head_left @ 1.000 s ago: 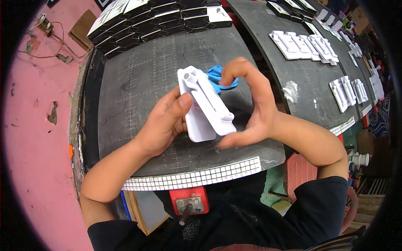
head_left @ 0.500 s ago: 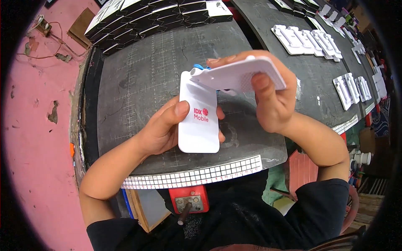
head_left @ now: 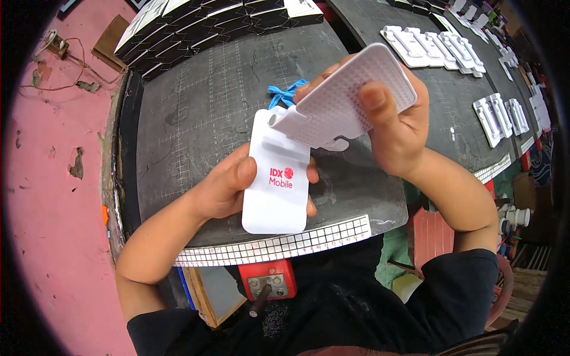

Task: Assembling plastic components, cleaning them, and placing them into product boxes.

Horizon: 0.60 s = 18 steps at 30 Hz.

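My left hand (head_left: pixel 228 181) grips the lower panel (head_left: pixel 276 207) of a white folding phone stand, thumb on its left edge and fingertips showing at the right. This panel is smooth, with rounded corners and a red printed mark. My right hand (head_left: pixel 395 118) pinches the stand's upper panel (head_left: pixel 341 98), which has a dotted, textured face and slants up to the right. A round hinge end (head_left: pixel 274 120) and a small hooked part (head_left: pixel 335 144) show along its lower edge. Whether the two panels are joined there, I cannot tell. Beyond them lies a blue ribbon-like strip (head_left: pixel 285 93).
Stacked black-and-white boxes (head_left: pixel 208 26) stand at the far left of the dark mat (head_left: pixel 196 113). More white stands (head_left: pixel 430 47) lie in rows at the right. A gridded ruler strip (head_left: pixel 279 249) runs along the near edge, above a red clamp-like fixture (head_left: pixel 267 279).
My right hand has tilted the upper panel up, so more of its textured face shows. The lower panel has come slightly nearer and left. More of the blue strip is visible.
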Motion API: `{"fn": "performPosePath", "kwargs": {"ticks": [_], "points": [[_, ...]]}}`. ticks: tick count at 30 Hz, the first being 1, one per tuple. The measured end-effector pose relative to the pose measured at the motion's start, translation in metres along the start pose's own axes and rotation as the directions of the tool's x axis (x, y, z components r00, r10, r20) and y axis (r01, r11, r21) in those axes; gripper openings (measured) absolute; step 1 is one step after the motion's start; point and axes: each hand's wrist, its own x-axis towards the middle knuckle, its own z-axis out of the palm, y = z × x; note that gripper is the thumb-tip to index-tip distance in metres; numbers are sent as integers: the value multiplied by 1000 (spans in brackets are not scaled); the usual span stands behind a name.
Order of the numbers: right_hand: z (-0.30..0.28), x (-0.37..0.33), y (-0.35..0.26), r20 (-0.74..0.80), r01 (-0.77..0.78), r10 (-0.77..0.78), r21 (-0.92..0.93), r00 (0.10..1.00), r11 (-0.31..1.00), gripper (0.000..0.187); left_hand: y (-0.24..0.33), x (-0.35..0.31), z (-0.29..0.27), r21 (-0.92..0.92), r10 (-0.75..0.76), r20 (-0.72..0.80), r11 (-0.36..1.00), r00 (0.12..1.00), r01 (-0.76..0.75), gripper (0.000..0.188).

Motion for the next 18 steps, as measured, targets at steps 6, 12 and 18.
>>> {"fn": "performPosePath", "kwargs": {"ticks": [6, 12, 18], "points": [[2, 2, 2, 94, 122, -107, -175, 990, 977, 31, 7, -3, 16, 34, -42, -80, 998, 996, 45, 114], [-10, 7, 1, 281, 297, -224, -254, 933, 921, 37, 10, -2, 28, 4, -118, -131, 993, 984, 119, 123], [2, 10, -2, 455, 58, -59, 16, 888, 998, 41, 25, -6, 17, 243, 4, -80, 970, 997, 16, 95]]}}
